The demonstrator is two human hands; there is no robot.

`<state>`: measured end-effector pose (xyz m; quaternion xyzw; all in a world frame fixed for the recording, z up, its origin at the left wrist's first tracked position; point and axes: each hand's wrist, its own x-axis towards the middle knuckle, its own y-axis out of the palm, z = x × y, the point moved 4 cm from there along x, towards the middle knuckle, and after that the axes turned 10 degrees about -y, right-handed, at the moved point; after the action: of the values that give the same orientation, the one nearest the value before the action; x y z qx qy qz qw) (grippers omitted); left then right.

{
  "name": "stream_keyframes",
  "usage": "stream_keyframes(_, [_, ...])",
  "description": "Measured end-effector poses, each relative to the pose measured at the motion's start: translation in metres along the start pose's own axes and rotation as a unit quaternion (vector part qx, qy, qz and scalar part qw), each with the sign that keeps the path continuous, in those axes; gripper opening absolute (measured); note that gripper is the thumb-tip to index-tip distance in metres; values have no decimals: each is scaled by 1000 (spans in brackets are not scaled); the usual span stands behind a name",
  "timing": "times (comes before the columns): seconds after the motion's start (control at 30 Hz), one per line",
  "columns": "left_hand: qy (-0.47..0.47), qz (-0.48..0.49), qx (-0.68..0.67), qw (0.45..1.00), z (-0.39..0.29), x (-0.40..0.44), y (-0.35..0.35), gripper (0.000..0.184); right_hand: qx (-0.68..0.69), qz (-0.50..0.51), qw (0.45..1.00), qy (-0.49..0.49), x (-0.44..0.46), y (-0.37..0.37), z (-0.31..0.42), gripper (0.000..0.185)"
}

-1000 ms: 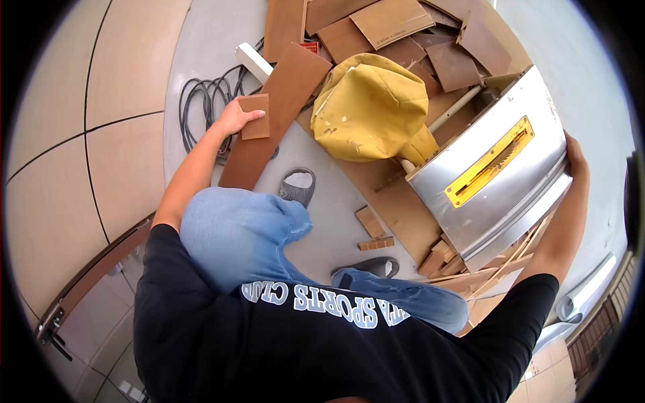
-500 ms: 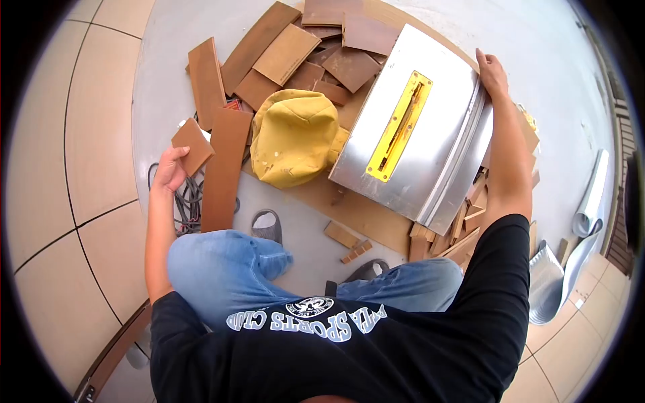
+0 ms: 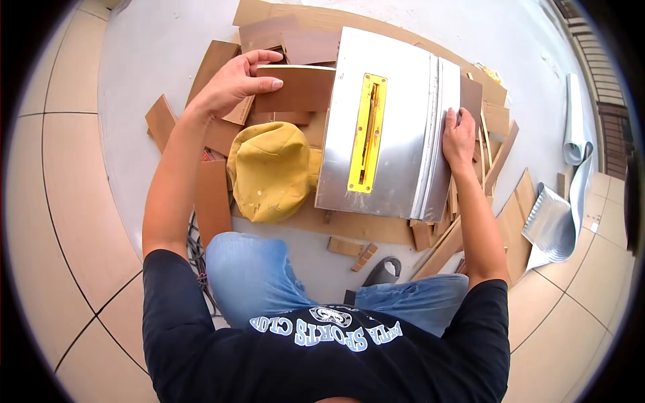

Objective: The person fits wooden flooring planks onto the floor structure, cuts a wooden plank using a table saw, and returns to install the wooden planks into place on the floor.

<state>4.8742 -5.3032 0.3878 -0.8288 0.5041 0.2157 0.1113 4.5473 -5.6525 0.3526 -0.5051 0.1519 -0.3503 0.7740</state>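
Brown board (image 3: 295, 92), one: left hand (image 3: 232, 87) is pinching its end between thumb and fingers. Metal saw top (image 3: 398, 134), one: lying between both hands; right hand (image 3: 459, 141) is resting at its outer edge, grip not clear. Yellow slot plate (image 3: 358, 144), one: sitting between the hands. Risk: a loose pinch could be letting the board slip; straying fingers could be meeting any blade in the slot.

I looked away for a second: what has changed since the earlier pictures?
The left hand moved forward and rightward, past the yellow bag, toward the saw table's left edge; it grips a board, possibly the same one as before. The right hand shifted nearer the person along the saw table's right edge. Saw table and yellow bag stayed put; the view swung.
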Motion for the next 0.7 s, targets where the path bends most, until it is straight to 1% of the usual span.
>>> stream_keyframes(0.03, [1,-11,-35,999,-6,18,-2,58,-2,-9,1000,-8,1,4,-5,52])
stream_keyframes(0.07, [0,-5,-36,999,-9,38,-2,58,-3,-18,1000,-16,2,8,-10,47])
stream_keyframes(0.1, [-2,-3,-66,998,-13,58,-2,52,-7,-20,1000,-12,4,15,-28,47])
stream_keyframes(0.13, [-6,0,-97,995,-15,76,1,46,-94,-8,990,-107,7,20,-39,41])
stream_keyframes(0.17, [-7,6,-96,995,-18,93,8,46,-180,5,963,-200,9,29,-46,35])
stream_keyframes(0.2, [-1,-10,-27,1000,-23,110,17,46,-130,-97,950,-268,9,29,-43,24])
stream_keyframes(0.23, [5,-26,42,999,-26,123,29,47,-135,-97,951,-261,10,30,-50,24])
stream_keyframes(0.27, [34,-53,137,989,-38,129,41,48,-98,-86,971,-201,10,31,-50,22])
stream_keyframes(0.3, [33,-46,138,989,-43,138,52,48,-60,-75,985,-141,11,29,-43,20])
stream_keyframes(0.33, [60,-96,208,972,-50,142,60,48,-78,-74,987,-117,7,21,-33,21])
stream_keyframes(0.37, [84,-147,276,946,-53,147,65,49,-80,-69,988,-113,6,16,-25,21])
stream_keyframes(0.4, [77,-152,332,928,-53,153,68,54,-60,-69,992,-91,7,13,-21,22])
stream_keyframes(0.43, [76,-151,332,928,-47,161,72,54,-38,-70,994,-69,8,13,-20,22])
stream_keyframes(0.5, [190,-255,369,874,-30,164,81,54,-41,-66,995,-70,9,16,-26,22])
stream_keyframes(0.53, [228,-271,396,847,-23,162,83,64,-45,-65,994,-74,10,17,-29,22])
stream_keyframes(0.57, [228,-272,396,847,-13,163,86,64,-44,-65,994,-75,10,14,-25,22])
stream_keyframes(0.63, [232,-341,328,850,1,159,84,80,-115,-73,984,-113,10,4,-11,26])
stream_keyframes(0.67, [134,-311,376,863,0,151,89,91,-115,-72,984,-116,8,3,-9,26])
stream_keyframes(0.7, [134,-315,375,862,-2,145,94,91,-113,-70,984,-118,9,3,-7,27])
